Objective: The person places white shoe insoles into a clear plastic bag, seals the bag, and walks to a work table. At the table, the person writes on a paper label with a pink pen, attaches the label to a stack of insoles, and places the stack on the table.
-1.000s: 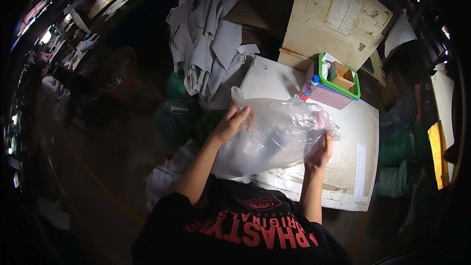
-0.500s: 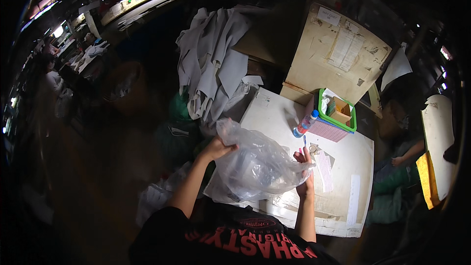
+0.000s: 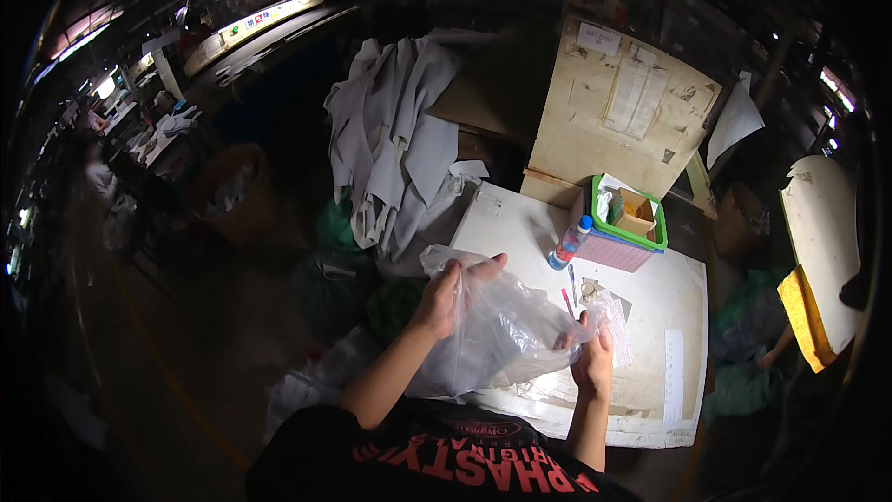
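Black is the shirt (image 3: 437, 460) nearest to the camera, and just beyond it a clear plastic bag (image 3: 502, 335) is held up over the near left part of the white table (image 3: 641, 400). The left hand (image 3: 439, 305) is closed on the upper left edge of the bag, and the right hand (image 3: 592, 358) pinches its right corner, so the film is spread between the two. Behind the right hand there lie a paper slip (image 3: 620, 339), a pink pen (image 3: 566, 301) and a blue pen (image 3: 573, 284). Farther, a bottle (image 3: 570, 244) with blue cap stands beside a basket (image 3: 613, 254) with green rim, in which is a small box (image 3: 636, 213). Behind these rises a stained board (image 3: 581, 98); to its left, grey sheets (image 3: 395, 149) hang in folds.
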Motion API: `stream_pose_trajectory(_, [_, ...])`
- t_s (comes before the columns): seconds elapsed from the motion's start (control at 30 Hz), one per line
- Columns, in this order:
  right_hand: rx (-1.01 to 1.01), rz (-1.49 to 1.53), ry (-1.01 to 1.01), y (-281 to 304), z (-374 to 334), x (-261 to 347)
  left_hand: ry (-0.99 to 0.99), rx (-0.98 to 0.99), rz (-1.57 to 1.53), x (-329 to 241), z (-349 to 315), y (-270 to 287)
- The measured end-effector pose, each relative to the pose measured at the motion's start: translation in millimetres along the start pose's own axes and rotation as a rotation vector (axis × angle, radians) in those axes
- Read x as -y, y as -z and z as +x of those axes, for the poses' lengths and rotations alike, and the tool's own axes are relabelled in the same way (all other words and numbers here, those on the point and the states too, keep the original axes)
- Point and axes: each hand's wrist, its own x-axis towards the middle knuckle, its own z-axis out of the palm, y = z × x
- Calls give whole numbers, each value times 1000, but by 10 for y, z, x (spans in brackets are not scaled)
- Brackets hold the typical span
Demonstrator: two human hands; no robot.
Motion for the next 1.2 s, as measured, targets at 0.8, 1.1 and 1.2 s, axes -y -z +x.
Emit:
stream_pose_trajectory(0.8, [-55, -1010, -256, -212, -208, -464, 213, 247, 643, 929, -304, 82])
stream_pose_trajectory(1.1, [-78, -522, -56, 201, -173, -739, -369, 186, 1580, 831, -345, 360])
stream_pose_trajectory(1.2, [-131, -49, 2, 287, -180, -839, -217, 286, 1543, 799, -385, 423])
